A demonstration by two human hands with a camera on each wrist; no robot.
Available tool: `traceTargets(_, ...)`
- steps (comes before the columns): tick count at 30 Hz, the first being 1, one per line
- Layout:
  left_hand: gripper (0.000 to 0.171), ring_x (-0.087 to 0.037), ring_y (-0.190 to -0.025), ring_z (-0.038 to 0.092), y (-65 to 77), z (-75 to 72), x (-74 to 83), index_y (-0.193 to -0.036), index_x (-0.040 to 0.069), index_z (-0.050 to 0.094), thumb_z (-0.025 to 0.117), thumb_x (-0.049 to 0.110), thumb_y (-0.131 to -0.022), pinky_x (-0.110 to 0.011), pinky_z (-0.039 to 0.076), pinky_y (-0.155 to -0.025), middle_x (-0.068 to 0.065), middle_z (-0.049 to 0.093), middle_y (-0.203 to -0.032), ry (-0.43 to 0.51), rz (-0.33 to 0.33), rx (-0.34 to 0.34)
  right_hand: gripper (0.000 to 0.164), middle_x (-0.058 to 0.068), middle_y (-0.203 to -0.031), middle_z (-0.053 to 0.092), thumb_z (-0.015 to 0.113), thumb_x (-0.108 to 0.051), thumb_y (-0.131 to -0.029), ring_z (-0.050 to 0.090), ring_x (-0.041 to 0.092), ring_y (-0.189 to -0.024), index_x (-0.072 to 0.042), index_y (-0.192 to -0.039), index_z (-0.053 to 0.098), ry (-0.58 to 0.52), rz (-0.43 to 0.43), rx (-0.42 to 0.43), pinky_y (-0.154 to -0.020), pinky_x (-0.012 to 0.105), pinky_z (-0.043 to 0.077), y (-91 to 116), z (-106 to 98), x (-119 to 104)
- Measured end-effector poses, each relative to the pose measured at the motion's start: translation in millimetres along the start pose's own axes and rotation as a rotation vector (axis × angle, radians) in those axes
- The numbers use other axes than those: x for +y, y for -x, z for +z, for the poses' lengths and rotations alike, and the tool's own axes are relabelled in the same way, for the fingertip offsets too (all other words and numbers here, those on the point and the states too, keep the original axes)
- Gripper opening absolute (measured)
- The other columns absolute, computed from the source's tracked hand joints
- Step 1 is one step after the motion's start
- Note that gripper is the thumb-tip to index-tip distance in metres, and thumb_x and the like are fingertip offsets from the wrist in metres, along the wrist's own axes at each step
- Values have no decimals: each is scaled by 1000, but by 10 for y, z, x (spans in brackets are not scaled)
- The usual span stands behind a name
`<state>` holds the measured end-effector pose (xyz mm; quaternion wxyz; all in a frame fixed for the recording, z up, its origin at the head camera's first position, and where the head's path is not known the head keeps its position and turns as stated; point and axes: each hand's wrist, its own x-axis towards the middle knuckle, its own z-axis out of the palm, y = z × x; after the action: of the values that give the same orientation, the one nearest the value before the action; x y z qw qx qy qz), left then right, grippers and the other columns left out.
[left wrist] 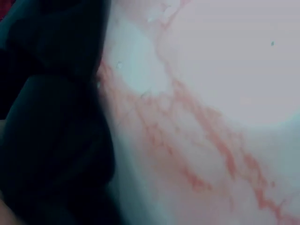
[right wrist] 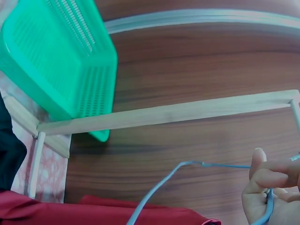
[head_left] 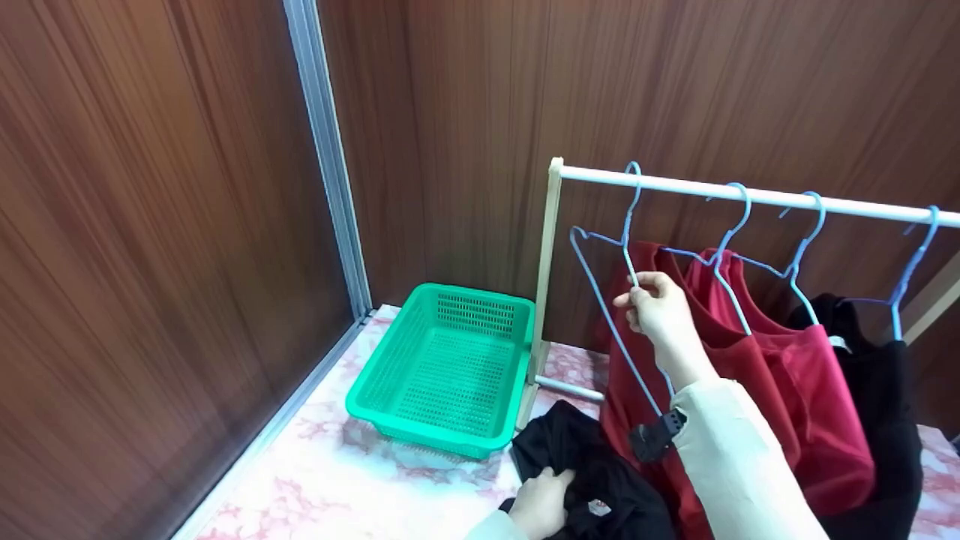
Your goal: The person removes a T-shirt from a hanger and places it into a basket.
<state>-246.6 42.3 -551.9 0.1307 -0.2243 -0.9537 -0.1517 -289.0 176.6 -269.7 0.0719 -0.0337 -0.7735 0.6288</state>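
Pinching a blue hanger [right wrist: 187,162] hooked over the rail [head_left: 675,185], which likely bears its weight, the right hand [head_left: 663,306] seems only to steady it, while below the left hand [head_left: 541,502] rests on black cloth [head_left: 619,480], its hold unclear.

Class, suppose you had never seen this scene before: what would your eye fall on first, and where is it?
The bright green basket jumps out first, standing on the pink-veined surface to the left of the clothes rack. Next come the red garments hanging from the rack on the right of the head view. Then the bare blue hanger near the rail's left end, held in the person's right grip.
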Motion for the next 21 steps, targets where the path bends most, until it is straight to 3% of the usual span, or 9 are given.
traceTargets(6, 38, -27, -65, 65, -7, 20, -1, -104, 17, 64, 71, 4, -69, -31, 51, -54, -8, 63, -79, 105, -40, 45, 39, -18, -67, 55, 33, 2, -94, 49, -1, -57, 9, -132, 35, 13, -39, -44, -60, 16, 42, -22, 78, 40)
traceTargets(14, 47, -35, -81, 66, -118, -94, -51, -115, 9, 63, 59, -8, -72, -39, 54, -68, -17, 67, -93, 392, -208, 41, 45, -14, -80, 58, 29, 5, -95, 56, -4, -58, 9, -140, 30, -13, -48, -114, -57, 14, 45, -23, 118, 84)
traceTargets(17, 47, -38, -86, 66, -168, -168, -65, -115, 6, 61, 58, -10, -71, -42, 54, -71, -19, 66, -96, 469, -206, 107, 44, -9, -88, 60, 29, 1, -97, 56, -5, -59, 6, -141, 32, 58, -50, -95, -57, 15, 45, -30, 119, 93)
traceTargets(21, 39, -36, -82, 67, -211, -262, -68, -109, 5, 62, 61, -5, -72, -39, 54, -68, -15, 67, -92, 487, -164, 265, 44, 0, -100, 63, 30, -2, -99, 55, -7, -59, 3, -142, 33, 121, -41, -71, -57, 16, 44, -42, 116, 109)
